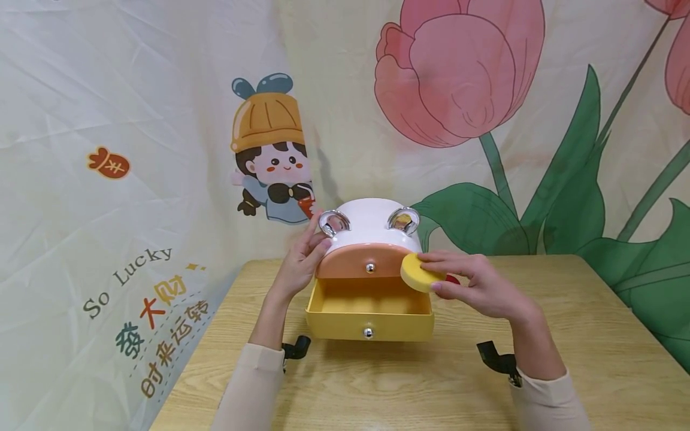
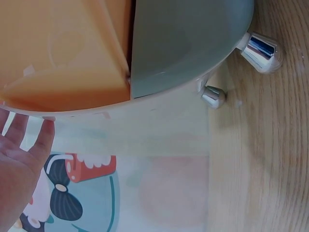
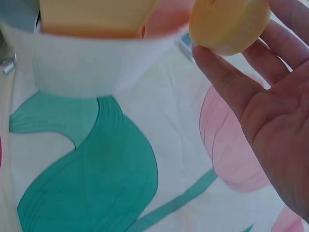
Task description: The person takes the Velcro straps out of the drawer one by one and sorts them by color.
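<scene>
A white desktop drawer box [image 1: 372,218] with two chrome ring ears stands on the table. Its peach upper drawer [image 1: 345,263] is closed, and the yellow lower drawer [image 1: 334,326] is pulled out, with nothing seen inside. My left hand [image 1: 295,263] rests against the box's left side; in the left wrist view its fingertips touch the rim. In front of the box's right side, my right hand [image 1: 480,281] pinches a round yellow disc [image 1: 417,274] between thumb and fingers, above the open drawer's right edge. The right wrist view shows this disc [image 3: 229,24] close up.
A small red thing [image 1: 453,279] shows behind the right hand, mostly hidden. The wooden table [image 1: 377,389] extends around the box. Behind it hangs a printed cloth [image 1: 345,120] with tulips and a cartoon figure. Black camera mounts [image 1: 497,359] stick out from the wrists.
</scene>
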`<state>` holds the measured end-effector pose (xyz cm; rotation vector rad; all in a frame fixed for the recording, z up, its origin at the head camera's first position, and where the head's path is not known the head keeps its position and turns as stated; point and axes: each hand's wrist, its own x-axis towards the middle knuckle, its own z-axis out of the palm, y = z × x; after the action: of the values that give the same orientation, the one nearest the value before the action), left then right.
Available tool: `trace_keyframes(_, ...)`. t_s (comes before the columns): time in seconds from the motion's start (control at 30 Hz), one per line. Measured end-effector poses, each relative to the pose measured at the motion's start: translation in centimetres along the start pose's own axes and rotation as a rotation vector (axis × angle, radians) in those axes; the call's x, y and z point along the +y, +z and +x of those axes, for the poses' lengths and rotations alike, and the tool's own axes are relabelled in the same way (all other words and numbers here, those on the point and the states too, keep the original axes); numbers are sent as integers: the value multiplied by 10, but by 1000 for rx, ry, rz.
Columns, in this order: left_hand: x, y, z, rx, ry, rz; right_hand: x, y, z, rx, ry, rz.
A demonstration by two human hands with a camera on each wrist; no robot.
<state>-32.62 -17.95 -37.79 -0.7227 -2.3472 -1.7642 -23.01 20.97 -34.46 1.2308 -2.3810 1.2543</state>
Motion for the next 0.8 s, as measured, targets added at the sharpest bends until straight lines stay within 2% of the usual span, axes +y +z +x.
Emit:
trace_keyframes(0.17,0,0,0,2,-10,2,8,-14,-9,41,53,3)
trace_keyframes(0.27,1,1,0,4,-12,4,16,-20,-13,53,81,-31)
trace_keyframes(0.57,0,0,1,0,-9,9,52,-28,-23,56,257,114)
trace_keyframes(0.67,-1,0,1,0,5,13,62,-28,-24,59,283,92)
trace_keyframes(0.8,-2,1,2,4,16,15,78,-25,-24,49,330,-1)
